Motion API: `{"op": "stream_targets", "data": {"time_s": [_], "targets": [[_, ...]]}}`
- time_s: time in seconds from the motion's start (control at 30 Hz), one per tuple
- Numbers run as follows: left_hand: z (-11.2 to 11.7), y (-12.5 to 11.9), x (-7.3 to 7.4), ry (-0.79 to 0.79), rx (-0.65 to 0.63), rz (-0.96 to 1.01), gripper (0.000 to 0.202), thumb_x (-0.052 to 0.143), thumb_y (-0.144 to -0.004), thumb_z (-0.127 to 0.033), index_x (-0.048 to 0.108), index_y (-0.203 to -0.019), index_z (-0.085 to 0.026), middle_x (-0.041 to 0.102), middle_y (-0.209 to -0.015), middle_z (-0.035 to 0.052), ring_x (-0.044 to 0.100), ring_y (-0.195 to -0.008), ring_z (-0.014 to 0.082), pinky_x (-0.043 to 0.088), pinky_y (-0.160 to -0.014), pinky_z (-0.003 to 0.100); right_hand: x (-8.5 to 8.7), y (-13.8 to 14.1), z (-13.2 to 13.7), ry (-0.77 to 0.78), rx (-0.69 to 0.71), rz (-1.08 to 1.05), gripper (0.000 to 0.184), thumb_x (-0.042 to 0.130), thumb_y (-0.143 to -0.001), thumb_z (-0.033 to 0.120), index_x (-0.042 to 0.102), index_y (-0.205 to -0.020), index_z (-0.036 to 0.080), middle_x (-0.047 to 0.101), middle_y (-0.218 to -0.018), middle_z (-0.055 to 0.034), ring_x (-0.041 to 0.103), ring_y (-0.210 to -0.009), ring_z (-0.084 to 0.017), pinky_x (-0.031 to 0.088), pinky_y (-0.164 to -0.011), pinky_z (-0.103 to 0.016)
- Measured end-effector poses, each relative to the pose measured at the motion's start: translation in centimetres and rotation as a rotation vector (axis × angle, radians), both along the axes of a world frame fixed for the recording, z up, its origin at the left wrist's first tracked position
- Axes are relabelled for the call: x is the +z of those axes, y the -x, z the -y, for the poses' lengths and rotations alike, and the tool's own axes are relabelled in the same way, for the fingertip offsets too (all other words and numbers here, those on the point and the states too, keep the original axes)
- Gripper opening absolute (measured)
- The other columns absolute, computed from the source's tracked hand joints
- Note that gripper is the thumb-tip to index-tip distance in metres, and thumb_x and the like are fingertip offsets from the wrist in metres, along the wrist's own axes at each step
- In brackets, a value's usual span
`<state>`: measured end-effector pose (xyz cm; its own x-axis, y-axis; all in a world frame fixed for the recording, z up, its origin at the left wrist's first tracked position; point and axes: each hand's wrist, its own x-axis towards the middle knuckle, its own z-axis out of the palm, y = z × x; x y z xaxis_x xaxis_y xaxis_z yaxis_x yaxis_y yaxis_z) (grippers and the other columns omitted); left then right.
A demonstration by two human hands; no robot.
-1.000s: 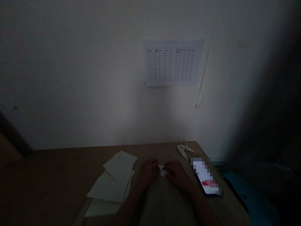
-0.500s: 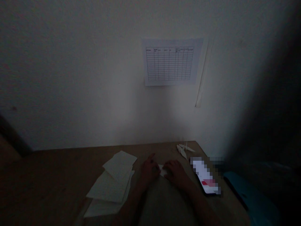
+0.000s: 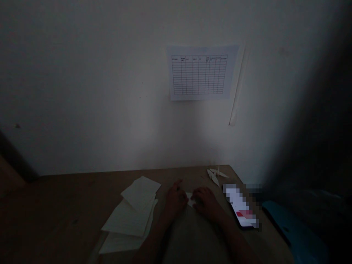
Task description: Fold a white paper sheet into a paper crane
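Observation:
In dim light, my left hand (image 3: 173,200) and my right hand (image 3: 205,201) rest side by side on a brown table (image 3: 68,205). Between them lies a small white folded piece of paper (image 3: 189,198), which both hands press at its edges. The left hand's index finger sticks out forward while its other fingers curl. The right hand's fingers are bent down onto the paper.
A loose stack of white paper sheets (image 3: 132,216) lies left of my hands. A folded paper crane (image 3: 216,174) sits at the table's far right corner, a lit phone (image 3: 242,207) beside my right hand, a blue object (image 3: 294,231) beyond. A printed table sheet (image 3: 200,72) hangs on the wall.
My left index finger has lifted and stretched forward from the curled hand. Both hands stay on the small paper in the same place.

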<state>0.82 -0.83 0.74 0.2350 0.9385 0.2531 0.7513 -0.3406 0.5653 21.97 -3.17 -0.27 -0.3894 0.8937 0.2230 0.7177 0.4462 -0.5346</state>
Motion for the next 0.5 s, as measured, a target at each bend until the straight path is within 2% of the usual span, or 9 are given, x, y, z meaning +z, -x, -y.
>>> {"op": "stream_targets", "data": {"time_s": [0.23,0.5], "targets": [[0.49,-0.32,0.5,-0.004,0.024,-0.039,0.01,0.073,-0.08,-0.011,0.076,-0.082,-0.02,0.051,-0.159,0.0103,0.05,-0.142,0.03,0.04,-0.119,0.046,0.23,-0.05,0.17,-0.004,0.0,0.025,0.032,0.068,-0.086,0.02,0.068,-0.117,0.027,0.065,-0.136,-0.0052,0.054,-0.129,-0.025,0.033,-0.117,-0.044],[0.3,-0.48,-0.04,-0.035,0.044,-0.054,0.011,0.073,-0.08,-0.011,0.076,-0.085,-0.02,0.054,-0.154,0.0102,0.051,-0.139,0.0305,0.041,-0.117,0.046,0.27,0.04,0.16,0.001,-0.01,0.023,0.032,0.069,-0.087,0.021,0.068,-0.118,0.026,0.065,-0.136,-0.0057,0.054,-0.129,-0.025,0.033,-0.117,-0.044]]}}
